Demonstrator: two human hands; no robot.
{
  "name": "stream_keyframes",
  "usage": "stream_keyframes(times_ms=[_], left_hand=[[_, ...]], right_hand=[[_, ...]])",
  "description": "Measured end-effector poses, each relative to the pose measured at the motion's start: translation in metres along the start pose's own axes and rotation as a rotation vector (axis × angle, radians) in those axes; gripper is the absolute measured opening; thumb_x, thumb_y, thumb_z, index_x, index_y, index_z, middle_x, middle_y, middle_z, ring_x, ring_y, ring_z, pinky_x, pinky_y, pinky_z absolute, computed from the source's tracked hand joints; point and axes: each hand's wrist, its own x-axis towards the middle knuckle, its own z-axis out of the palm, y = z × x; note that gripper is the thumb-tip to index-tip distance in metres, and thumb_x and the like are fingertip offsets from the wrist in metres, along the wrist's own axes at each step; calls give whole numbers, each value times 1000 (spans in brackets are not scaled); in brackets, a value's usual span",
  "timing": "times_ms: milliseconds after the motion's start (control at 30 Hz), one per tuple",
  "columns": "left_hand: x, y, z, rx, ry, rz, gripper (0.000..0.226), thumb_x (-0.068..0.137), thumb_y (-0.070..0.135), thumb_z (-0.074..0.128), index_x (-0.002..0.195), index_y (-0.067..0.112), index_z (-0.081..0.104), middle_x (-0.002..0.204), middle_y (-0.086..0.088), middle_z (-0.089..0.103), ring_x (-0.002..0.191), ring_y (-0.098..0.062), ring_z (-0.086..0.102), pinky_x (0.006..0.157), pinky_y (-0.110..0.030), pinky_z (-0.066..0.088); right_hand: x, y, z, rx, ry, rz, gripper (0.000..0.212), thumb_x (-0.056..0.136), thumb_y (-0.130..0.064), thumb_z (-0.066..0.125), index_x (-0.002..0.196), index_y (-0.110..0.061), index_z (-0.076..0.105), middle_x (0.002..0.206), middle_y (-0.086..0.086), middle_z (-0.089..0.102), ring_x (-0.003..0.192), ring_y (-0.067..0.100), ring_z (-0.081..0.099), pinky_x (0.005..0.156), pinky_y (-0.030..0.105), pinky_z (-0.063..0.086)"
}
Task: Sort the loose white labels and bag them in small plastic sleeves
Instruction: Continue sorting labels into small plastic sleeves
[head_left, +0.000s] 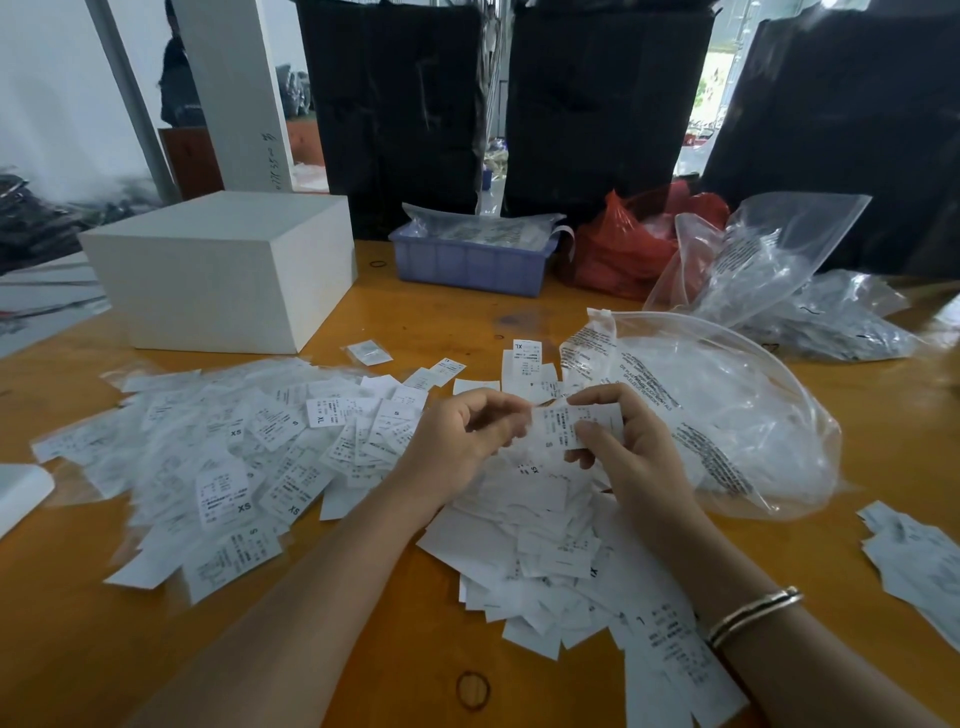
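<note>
Pinching small white printed label (574, 427) at frame centre: right hand (631, 441) gripping right end, left hand (457, 441) curling at left end; long axis lying left-right; loose label pile (519, 525) directly below.

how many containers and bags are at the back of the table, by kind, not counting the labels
white box: 1
blue tray: 1
red bag: 1
big clear bags: 2, the second behind the first
total: 5
The labels are too many and too overlapped to count. The right hand pinches a few labels; the left hand is curled beside them.
</note>
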Motion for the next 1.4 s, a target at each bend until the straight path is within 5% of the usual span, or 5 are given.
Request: stream_keyframes(times_ms=[200, 367, 767, 1167, 1400], left_hand=[[0, -1, -2, -21, 24, 3, 10, 90, 17, 61, 88, 26, 66, 67, 18, 68, 65, 5, 62, 59, -7, 45], [-1, 1, 0, -34, -4, 6, 10, 87, 23, 62, 84, 31, 67, 73, 17, 71, 67, 5, 63, 59, -7, 45], [0, 3, -1, -51, -1, 50, 16, 76, 45, 59, 85, 35, 68, 71, 18, 70, 68, 5, 63, 62, -8, 47], [0, -3, -3, 82, 32, 99, 12, 89, 26, 62, 85, 37, 66, 70, 23, 67, 71, 4, 63, 65, -9, 47], [-1, 1, -2, 104, 50, 113, 8, 79, 43, 59, 82, 37, 65, 70, 29, 65, 72, 7, 62, 63, -4, 44]], right_hand=[[0, -2, -3, 113, 177, -46, 25, 93, -5, 53, 95, -30, 58, 72, -5, 65, 60, 6, 62, 52, 15, 48], [-3, -5, 1, 77, 174, -102, 26, 93, -7, 53, 97, -33, 55, 86, 6, 62, 59, 2, 59, 51, 14, 47], [-4, -7, -1, 39, 181, -109, 29, 93, -5, 53, 91, -34, 55, 82, 4, 60, 59, 0, 58, 50, 15, 47], [-1, -3, 0, -38, 194, -85, 29, 93, -7, 53, 92, -35, 54, 76, -1, 62, 60, 1, 61, 53, 17, 51], [-2, -1, 3, -96, 101, -55, 27, 93, -11, 55, 91, -38, 53, 71, -18, 66, 62, -1, 62, 55, 14, 50]])
